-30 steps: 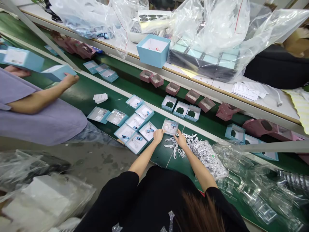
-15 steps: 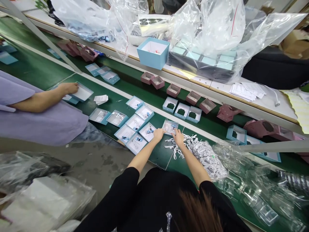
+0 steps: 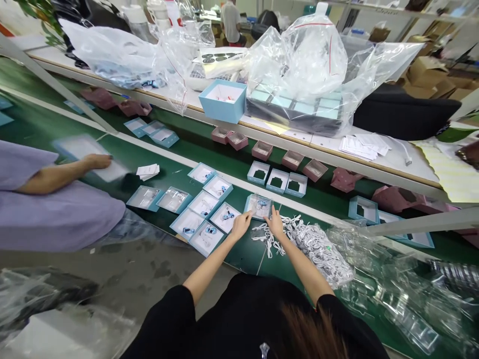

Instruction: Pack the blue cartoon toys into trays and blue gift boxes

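In front of me on the green table, a light blue box [image 3: 259,206] holds a clear plastic tray with a small blue item under it. My left hand [image 3: 241,226] has its fingers at the near left corner of this box. At the near right edge, the fingers of my right hand [image 3: 276,224] press on the box side. White coiled cables [image 3: 275,242] lie just below my right hand. Left of my left hand are several open blue boxes, including a box with a blue item and white cable [image 3: 225,216].
A bagged heap of white cables [image 3: 322,252] and clear plastic trays [image 3: 407,314] lie at right. Blue frames [image 3: 277,180] and pink boxes [image 3: 293,159] line the back. A co-worker's hand [image 3: 98,161] holds a blurred box at left. A shelf [image 3: 299,135] runs above.
The camera has tilted up, showing more room behind the shelf. The co-worker's box has been raised and is blurred by motion. My hands stay at the same box, with small finger shifts.
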The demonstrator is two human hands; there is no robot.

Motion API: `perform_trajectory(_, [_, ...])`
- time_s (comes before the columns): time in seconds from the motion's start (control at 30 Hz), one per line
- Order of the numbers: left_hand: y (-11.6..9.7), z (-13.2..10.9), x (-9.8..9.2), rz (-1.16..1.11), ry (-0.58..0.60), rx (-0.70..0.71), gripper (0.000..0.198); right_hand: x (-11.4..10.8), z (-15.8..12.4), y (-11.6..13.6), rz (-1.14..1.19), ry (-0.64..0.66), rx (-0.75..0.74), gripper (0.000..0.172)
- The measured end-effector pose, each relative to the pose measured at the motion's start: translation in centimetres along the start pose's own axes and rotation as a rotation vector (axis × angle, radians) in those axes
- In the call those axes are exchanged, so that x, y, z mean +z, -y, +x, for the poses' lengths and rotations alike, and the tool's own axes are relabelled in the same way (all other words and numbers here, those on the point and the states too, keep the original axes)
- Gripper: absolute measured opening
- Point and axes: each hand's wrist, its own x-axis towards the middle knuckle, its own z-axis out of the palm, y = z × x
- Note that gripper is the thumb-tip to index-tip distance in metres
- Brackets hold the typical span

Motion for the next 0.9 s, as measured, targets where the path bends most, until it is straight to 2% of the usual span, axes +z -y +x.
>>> perform_trajectory(0.07, [0.2, 0.4, -0.1, -0.053, -0.115, -0.009, 0.037, -0.1, 0.2, 0.3, -0.039, 0.01, -0.001, 0.073])
perform_trajectory(0.13, [0.3, 1.4, -0.5, -0.053, -0.149, 0.019, 0.041, -0.3, 0.3, 0.7, -0.097, 0.026, -0.013, 0.072])
perform_trajectory(0.2, [0.5, 2.6, -1.2, 0.021, -0.061, 0.107, 0.049, -0.8, 0.6, 1.0, -0.144, 0.027, -0.044, 0.067])
perform_trajectory(0.3, [0.8, 4.4, -2.4, 0.219, 0.167, 0.233, 0.057, -1.6, 1.3, 1.0, -0.152, 0.0, -0.118, 0.056])
perform_trajectory(0.37, [1.1, 5.3, -2.9, 0.332, 0.247, 0.278, 0.06, -2.0, 1.8, 0.7, -0.151, -0.001, -0.158, 0.053])
perform_trajectory(0.53, [2.5, 5.6, -2.3, 0.475, 0.283, 0.361, 0.065, -1.4, 2.3, -0.1, -0.215, 0.009, -0.208, 0.054])
perform_trajectory(0.7, [3.6, 5.1, -0.6, 0.529, 0.276, 0.327, 0.061, 0.0, 2.2, 0.1, -0.27, 0.086, -0.168, 0.053])
perform_trajectory(0.83, [2.6, 5.9, -0.9, 0.548, 0.275, 0.323, 0.064, 0.0, 2.7, 0.7, -0.245, 0.121, -0.123, 0.053])
perform_trajectory(0.9, [1.5, 6.6, -1.2, 0.551, 0.301, 0.32, 0.058, -0.6, 2.8, 1.3, -0.211, 0.13, -0.088, 0.054])
